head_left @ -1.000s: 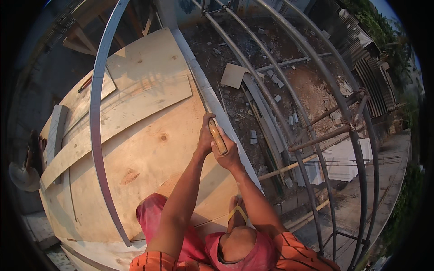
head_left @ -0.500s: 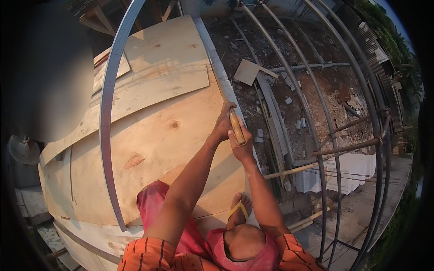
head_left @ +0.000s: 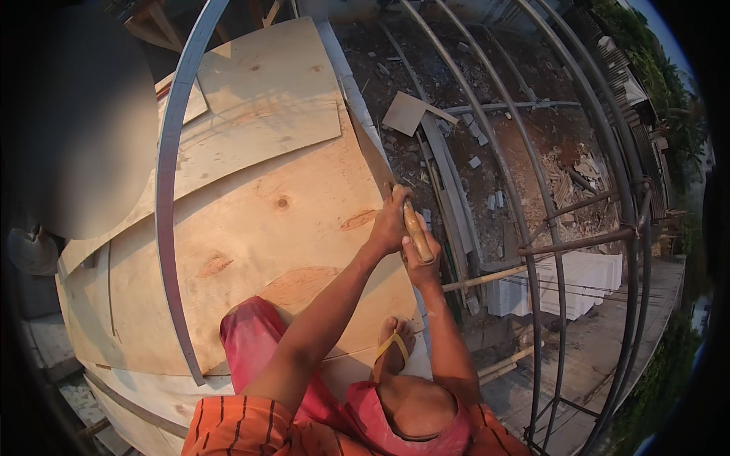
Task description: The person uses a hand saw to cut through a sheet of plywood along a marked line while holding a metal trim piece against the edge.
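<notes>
Far left: curved grey metal bar (head_left: 169,190) arching over pale plywood sheets (head_left: 266,197). At the sheets' right edge, left hand (head_left: 389,226) pressed on the wood, fingers curled, thumb side against a wooden tool handle (head_left: 417,232). Just right of it, right hand (head_left: 423,254) clamped around that handle's lower part, the handle upright along the plywood edge. Below, a foot in a yellow-strapped sandal (head_left: 393,347) on the sheet. Further right, dark curved rods (head_left: 532,182) over rubble-strewn ground, then a white flat slab (head_left: 585,285) lower right.
</notes>
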Tool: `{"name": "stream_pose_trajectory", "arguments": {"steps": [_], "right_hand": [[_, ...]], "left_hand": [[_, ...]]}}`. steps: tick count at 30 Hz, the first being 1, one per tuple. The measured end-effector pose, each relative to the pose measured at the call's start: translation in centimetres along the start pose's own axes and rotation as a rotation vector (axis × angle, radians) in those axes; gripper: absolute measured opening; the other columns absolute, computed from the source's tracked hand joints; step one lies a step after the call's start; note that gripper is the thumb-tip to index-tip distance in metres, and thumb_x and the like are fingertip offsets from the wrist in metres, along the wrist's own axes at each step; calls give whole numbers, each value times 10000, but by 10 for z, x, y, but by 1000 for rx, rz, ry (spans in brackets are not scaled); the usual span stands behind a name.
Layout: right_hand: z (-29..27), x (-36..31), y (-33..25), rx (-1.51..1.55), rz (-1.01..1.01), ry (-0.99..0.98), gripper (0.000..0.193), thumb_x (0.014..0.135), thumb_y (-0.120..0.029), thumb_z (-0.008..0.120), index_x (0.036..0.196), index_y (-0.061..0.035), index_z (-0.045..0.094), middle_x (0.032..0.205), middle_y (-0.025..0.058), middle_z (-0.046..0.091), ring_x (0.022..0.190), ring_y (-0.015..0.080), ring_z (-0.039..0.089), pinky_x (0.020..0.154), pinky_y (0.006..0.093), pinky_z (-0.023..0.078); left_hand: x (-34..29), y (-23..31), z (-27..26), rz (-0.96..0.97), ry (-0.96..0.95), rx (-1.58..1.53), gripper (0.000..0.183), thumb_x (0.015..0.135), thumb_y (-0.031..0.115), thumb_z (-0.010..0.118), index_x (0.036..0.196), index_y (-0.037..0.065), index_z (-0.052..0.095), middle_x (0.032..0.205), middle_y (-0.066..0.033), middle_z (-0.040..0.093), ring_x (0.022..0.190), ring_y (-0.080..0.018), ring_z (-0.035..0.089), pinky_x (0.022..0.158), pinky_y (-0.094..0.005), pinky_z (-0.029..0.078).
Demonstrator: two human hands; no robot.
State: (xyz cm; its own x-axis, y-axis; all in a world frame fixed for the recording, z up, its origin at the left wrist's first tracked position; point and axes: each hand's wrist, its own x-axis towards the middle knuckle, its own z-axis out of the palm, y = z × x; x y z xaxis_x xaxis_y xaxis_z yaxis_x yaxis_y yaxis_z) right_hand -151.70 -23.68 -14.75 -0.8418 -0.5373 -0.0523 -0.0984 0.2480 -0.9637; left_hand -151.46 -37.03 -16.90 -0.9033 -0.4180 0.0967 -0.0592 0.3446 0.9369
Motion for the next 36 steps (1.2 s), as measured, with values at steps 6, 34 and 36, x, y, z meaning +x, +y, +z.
{"name": "stream_pose_trajectory", "arguments": {"steps": [6,34,36], "right_hand": [[-13,-89,-23,-109,-196,-47,570,899,-122,607,1406,68,430,1233,268,620,1150,313,626,951,388,485],[-21,-94,-24,-129,-161,-129,565,891,-105,601,1388,97,424,1242,287,616,1206,383,594,1010,400,464],[-18,-91,-19,-135,-126,-119,562,889,-111,612,1385,86,435,1228,289,619,1173,372,615,980,401,481]], "left_hand": [[-101,26,11,-14,66,-22,685,683,82,799,1241,109,401,1288,-265,433,1191,-428,506,935,-407,456],[-102,9,23,33,125,-70,703,668,98,827,1232,79,408,1252,-248,441,1016,-447,540,882,-435,487],[-105,13,19,-94,53,-180,709,672,97,825,1240,75,401,1261,-251,450,1031,-442,559,875,-427,489]]}}
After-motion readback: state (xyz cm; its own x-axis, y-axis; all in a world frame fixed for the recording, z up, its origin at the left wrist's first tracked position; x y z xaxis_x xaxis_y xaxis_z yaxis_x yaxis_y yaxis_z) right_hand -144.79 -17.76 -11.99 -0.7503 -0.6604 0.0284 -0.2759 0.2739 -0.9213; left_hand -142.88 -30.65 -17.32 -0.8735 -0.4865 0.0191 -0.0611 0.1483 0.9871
